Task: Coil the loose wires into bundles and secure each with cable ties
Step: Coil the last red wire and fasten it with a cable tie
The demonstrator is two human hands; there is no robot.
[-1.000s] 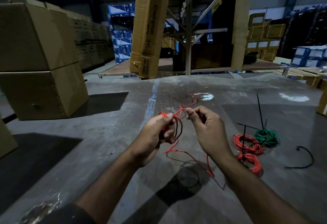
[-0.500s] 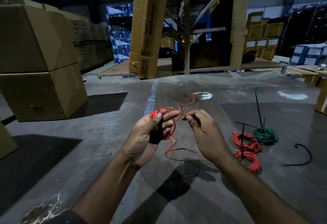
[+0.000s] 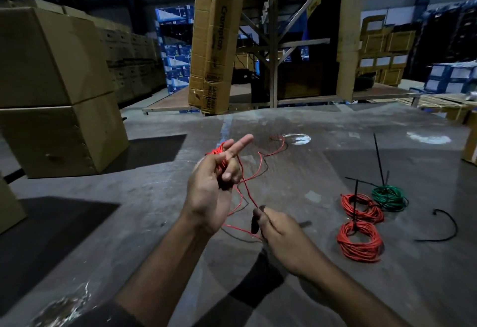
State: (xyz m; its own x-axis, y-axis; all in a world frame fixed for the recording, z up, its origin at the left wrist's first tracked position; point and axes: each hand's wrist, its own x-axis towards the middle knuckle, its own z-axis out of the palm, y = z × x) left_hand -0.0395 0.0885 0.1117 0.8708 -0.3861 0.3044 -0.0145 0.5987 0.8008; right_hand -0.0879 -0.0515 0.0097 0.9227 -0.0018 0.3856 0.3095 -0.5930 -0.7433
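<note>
The tall cardboard carton leaning at the far centre carries the word "Crompton" down its side; smaller print lower on it is too blurred to read. Three finished bundles lie on the grey floor to the right: two red bundles, one nearer than the other, and one green bundle just beyond, each with a black cable tie sticking up. One loose black cable tie lies curved further right. Two big brown boxes are stacked at the far left.

The left hand holds a small coil of red wire wound round its curled fingers, forefinger pointing out straight. The right hand pinches the wire's loose run between thumb and fingertips, low and near. Half a second ago the two hands were close together at the same height; the right has since drawn down and toward the person, pulling the strand out, while the wire's tail trails on the floor beyond.
</note>
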